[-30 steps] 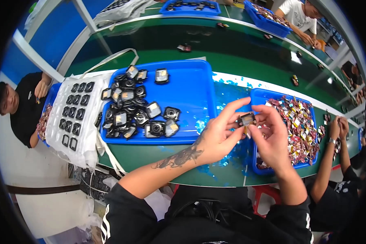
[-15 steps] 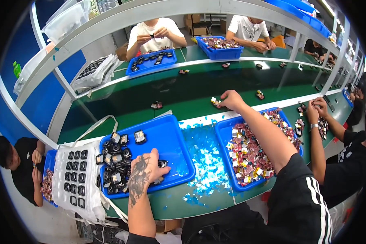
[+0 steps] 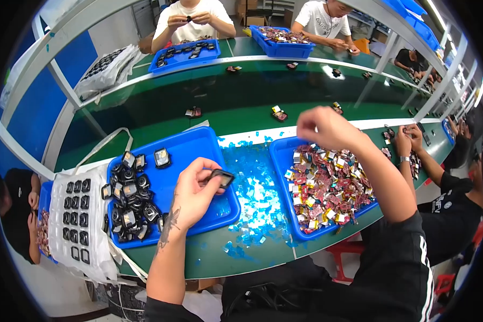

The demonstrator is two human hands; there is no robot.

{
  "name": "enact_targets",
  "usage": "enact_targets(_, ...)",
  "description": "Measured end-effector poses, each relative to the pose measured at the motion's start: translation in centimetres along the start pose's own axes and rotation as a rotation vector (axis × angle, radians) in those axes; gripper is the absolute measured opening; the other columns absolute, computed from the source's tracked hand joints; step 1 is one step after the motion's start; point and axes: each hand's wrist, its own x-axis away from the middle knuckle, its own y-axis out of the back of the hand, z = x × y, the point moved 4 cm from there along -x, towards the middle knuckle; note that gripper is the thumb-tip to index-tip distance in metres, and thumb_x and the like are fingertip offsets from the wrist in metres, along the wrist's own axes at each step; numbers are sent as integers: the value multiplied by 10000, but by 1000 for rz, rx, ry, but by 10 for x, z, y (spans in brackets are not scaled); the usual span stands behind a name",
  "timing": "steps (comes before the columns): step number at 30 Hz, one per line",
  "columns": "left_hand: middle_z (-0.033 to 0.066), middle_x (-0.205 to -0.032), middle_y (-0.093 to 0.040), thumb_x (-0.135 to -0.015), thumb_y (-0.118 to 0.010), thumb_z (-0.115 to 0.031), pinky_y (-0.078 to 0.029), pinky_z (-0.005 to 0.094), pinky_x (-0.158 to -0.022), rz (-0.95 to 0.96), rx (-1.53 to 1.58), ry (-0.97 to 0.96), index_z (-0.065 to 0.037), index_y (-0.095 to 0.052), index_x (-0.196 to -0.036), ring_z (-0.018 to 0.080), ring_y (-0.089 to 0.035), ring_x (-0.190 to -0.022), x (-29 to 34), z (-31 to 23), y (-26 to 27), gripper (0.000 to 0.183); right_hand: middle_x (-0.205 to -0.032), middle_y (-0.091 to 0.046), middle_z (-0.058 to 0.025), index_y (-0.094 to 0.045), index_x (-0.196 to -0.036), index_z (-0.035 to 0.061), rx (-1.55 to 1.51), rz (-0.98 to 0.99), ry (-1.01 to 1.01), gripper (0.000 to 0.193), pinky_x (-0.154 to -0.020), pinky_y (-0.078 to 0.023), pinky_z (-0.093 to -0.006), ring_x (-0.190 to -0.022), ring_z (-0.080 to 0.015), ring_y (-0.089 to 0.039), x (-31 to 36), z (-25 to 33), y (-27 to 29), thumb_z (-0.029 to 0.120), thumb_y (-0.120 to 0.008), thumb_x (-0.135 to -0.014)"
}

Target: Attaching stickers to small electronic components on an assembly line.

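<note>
My left hand (image 3: 194, 194) is raised over the right part of a blue tray (image 3: 228, 212), pinching a small black square casing (image 3: 223, 178) between thumb and fingers. Loose black casings (image 3: 131, 196) are heaped in the left half of that tray, a few with pale square inserts. My right hand (image 3: 327, 129) hangs above the far edge of a second blue tray (image 3: 278, 177), its fingers smeared by motion. That tray is full of small reddish circuit boards (image 3: 330, 188) with white and yellow parts. On the green belt, left of the right hand, lies a small board assembly (image 3: 278, 112).
Blue film scraps (image 3: 257, 201) litter the green table between the trays. A white moulded tray (image 3: 86, 214) with rows of black casings stands at the left. Beyond a white rail (image 3: 247, 140), the belt (image 3: 225, 94) carries several assemblies. Co-workers sit opposite and at both sides.
My left hand has risen from the tray with a black casing in its fingers. My right hand has let go of the board assembly on the belt and drawn back. The view has shifted.
</note>
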Motion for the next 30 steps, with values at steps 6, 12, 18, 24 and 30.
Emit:
enact_targets(6,101,-957,-642,-871,-632,25,-597,325,-778,68,466,111,6,-539,-1080,214,-687,-849,5,6,-27,229,-794,-690,-127,-690,-865,55,282,159,-79,165,-721,-530,-408,-787,-310,-673,30,-21,-38,170,-701,-747)
enact_targets(12,96,-915,-658,-894,-638,-35,-592,286,-692,37,584,103,-33,-567,-1054,225,-699,-841,2,19,-32,175,-911,-653,-163,-679,-880,67,518,42,-108,199,-748,-526,-438,-916,-338,-647,45,-21,-37,159,-727,-710)
enact_targets(18,137,-955,-661,-938,-596,-114,-595,282,-640,-6,655,195,-68,-537,-1061,247,-704,-786,6,17,-29,144,-861,-645,-149,-630,-824,45,223,3,-15,112,-746,-505,-440,-832,-338,-631,42,-29,-36,96,-669,-731)
enact_targets(24,169,-998,-661,-956,-561,-114,-591,296,-677,-33,518,139,-66,-485,-1101,247,-702,-822,7,20,-34,171,-878,-628,-133,-647,-854,36,131,33,-66,149,-799,-495,-431,-907,-328,-623,46,-25,-42,92,-703,-727)
enact_targets(30,160,-1018,-657,-970,-543,-137,-570,291,-680,19,394,120,-71,-467,-1151,218,-685,-849,9,17,-41,207,-945,-611,-142,-639,-885,33,264,5,-9,192,-828,-479,-412,-941,-324,-594,49,-19,-34,98,-734,-731)
